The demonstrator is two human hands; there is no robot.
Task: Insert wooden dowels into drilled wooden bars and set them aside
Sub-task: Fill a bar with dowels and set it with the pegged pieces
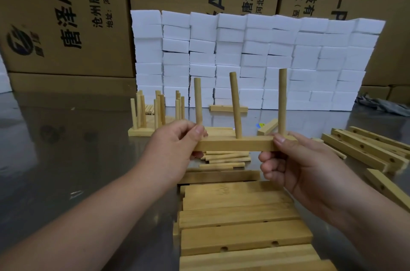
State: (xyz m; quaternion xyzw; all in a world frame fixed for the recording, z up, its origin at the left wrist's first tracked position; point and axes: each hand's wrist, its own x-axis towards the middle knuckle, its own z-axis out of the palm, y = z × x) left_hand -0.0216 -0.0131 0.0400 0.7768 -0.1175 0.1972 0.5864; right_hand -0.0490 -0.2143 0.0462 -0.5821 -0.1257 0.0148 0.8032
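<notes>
I hold a drilled wooden bar [235, 145] level above the table, with three dowels standing up from it: a left dowel [198, 102], a tilted middle dowel [235, 104] and a right dowel [282, 102]. My left hand [175, 148] grips the bar's left end, thumb by the left dowel's foot. My right hand [295, 159] pinches the right end. Loose dowels [226, 158] lie on the table under the bar. Finished bars with dowels [153, 113] stand at the back left.
Stacked drilled bars [241, 226] lie in front of me, and more bars [363, 148] lie at the right. A wall of white foam blocks [255, 60] and cardboard boxes [66, 15] close off the back. The metal table [66, 148] is bare at the left.
</notes>
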